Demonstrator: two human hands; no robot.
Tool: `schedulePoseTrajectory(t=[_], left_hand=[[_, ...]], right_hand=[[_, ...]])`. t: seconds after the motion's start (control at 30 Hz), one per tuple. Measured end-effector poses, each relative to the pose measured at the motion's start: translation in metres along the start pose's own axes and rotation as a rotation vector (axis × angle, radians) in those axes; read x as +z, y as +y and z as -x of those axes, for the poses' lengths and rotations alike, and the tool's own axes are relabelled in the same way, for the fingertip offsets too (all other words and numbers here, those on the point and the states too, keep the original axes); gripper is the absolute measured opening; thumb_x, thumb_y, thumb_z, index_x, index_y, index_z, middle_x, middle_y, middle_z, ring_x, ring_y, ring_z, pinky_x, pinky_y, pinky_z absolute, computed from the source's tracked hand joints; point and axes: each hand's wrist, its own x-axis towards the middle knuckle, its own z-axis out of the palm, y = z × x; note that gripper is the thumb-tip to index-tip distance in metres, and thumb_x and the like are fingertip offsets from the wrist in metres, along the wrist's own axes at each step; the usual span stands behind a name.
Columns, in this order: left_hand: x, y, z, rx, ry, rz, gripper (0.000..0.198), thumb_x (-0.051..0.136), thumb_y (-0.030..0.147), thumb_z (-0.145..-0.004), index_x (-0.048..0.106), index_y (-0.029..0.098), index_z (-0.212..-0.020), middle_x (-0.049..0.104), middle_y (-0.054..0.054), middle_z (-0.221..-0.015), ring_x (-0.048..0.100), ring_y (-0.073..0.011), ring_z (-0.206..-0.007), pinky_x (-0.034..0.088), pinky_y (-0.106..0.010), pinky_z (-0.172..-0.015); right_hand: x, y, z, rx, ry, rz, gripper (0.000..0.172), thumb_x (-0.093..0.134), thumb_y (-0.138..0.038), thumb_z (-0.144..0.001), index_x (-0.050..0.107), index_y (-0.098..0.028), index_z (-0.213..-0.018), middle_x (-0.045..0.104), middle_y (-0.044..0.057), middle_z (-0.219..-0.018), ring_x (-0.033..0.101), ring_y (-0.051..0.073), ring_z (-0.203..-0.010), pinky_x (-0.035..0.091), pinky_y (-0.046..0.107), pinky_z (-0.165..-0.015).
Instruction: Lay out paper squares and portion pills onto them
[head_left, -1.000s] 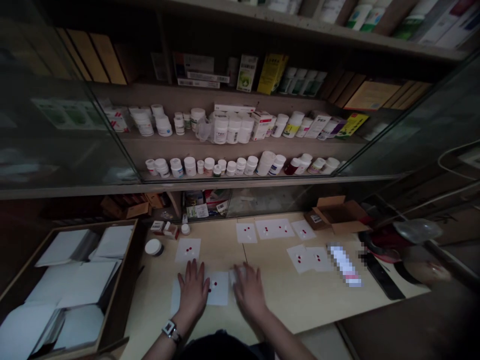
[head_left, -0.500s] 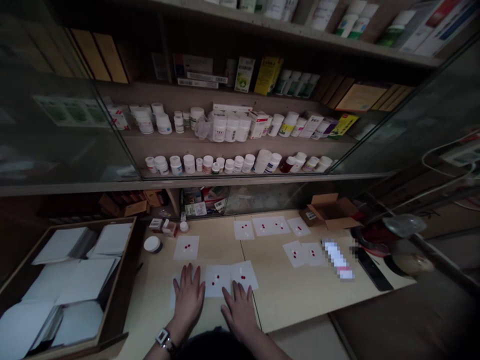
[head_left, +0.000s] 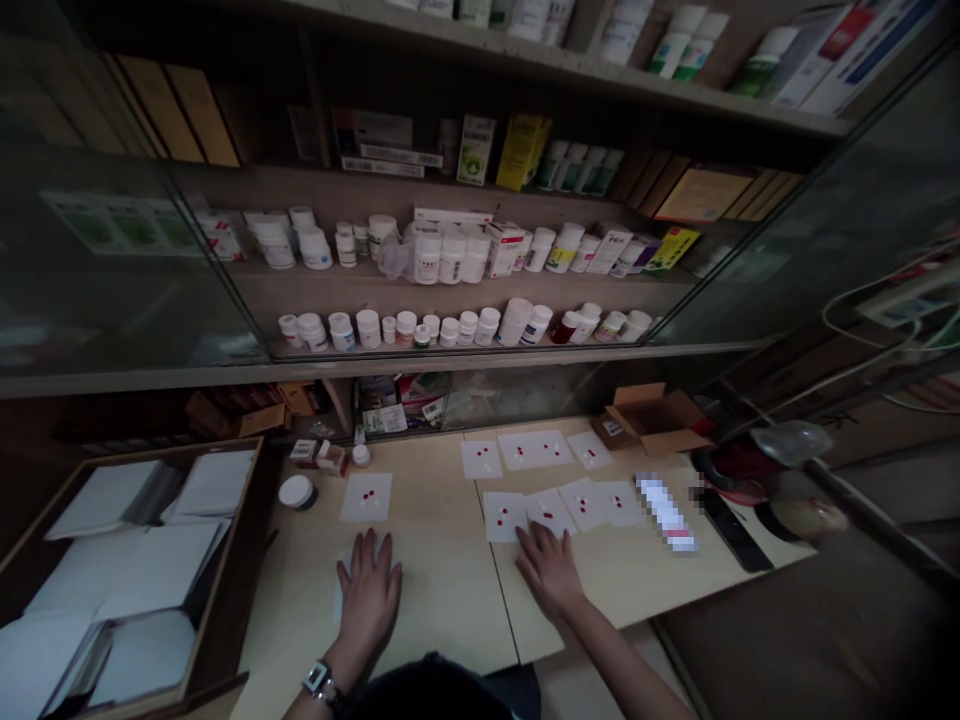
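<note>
My left hand (head_left: 367, 590) lies flat with fingers spread over a white paper sheet (head_left: 339, 590), most of which it covers. Further up, another paper sheet (head_left: 381, 485) bears two red pills (head_left: 367, 494) and paler ones. My right hand (head_left: 551, 572) is open, its fingertips on the lower edge of a paper sheet (head_left: 556, 501) with red and white pills. Just left of those fingers is a similar sheet (head_left: 495, 505), overlapping or touching its neighbour. Two more pill-bearing sheets continue the row to the right.
Behind that row lie further sheets with pills (head_left: 480, 458). A drawer (head_left: 247, 520) of paper stacks stands at the left. White jars (head_left: 297, 490), a cardboard box (head_left: 660, 430) and a black phone (head_left: 739, 535) rest on the table. Shelves of medicine bottles (head_left: 427, 255) rise behind.
My right hand has moved right, and two pill-bearing sheets have slid along with it to join the right-hand row. My left hand stays on its sheet. The view has shifted slightly.
</note>
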Motion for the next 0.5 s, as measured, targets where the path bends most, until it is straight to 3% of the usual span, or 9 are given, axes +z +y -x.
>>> schedulePoseTrajectory(t=[0.17, 0.27, 0.37, 0.5], left_hand=[[-0.001, -0.005, 0.000, -0.017, 0.034, 0.013, 0.048, 0.030, 0.030, -0.095, 0.047, 0.016, -0.137, 0.033, -0.017, -0.151, 0.021, -0.0334, -0.142, 0.022, -0.063, -0.108], [-0.007, -0.016, -0.001, -0.036, 0.085, 0.011, 0.047, 0.030, 0.020, -0.092, 0.050, 0.013, -0.134, 0.039, -0.017, -0.147, 0.029, -0.0312, -0.139, 0.025, -0.059, -0.109], [-0.016, -0.032, 0.004, -0.042, 0.155, 0.008, 0.046, 0.034, 0.012, -0.085, 0.056, 0.010, -0.126, 0.051, -0.016, -0.137, 0.042, -0.0281, -0.129, 0.031, -0.048, -0.109], [-0.018, -0.053, 0.015, -0.016, 0.168, 0.010, 0.047, 0.038, 0.007, -0.077, 0.061, 0.013, -0.118, 0.057, -0.013, -0.129, 0.049, -0.0264, -0.121, 0.036, -0.042, -0.106]], right_hand=[[0.001, 0.025, -0.002, -0.038, 0.008, 0.010, 0.055, 0.029, -0.052, -0.094, 0.045, -0.027, -0.140, 0.043, 0.013, -0.146, 0.034, 0.031, -0.136, 0.010, 0.063, -0.110], [0.002, 0.015, -0.006, 0.015, 0.110, -0.017, 0.051, 0.032, -0.046, -0.094, 0.048, -0.023, -0.138, 0.046, 0.014, -0.143, 0.038, 0.031, -0.133, 0.013, 0.063, -0.109], [-0.001, -0.027, -0.015, 0.026, 0.251, -0.129, 0.044, 0.034, -0.029, -0.093, 0.055, -0.016, -0.129, 0.055, 0.016, -0.133, 0.047, 0.029, -0.123, 0.024, 0.054, -0.109], [-0.006, -0.119, -0.027, -0.216, 0.248, -0.325, 0.037, 0.039, -0.016, -0.086, 0.062, -0.016, -0.115, 0.062, 0.012, -0.120, 0.053, 0.024, -0.112, 0.035, 0.041, -0.102]])
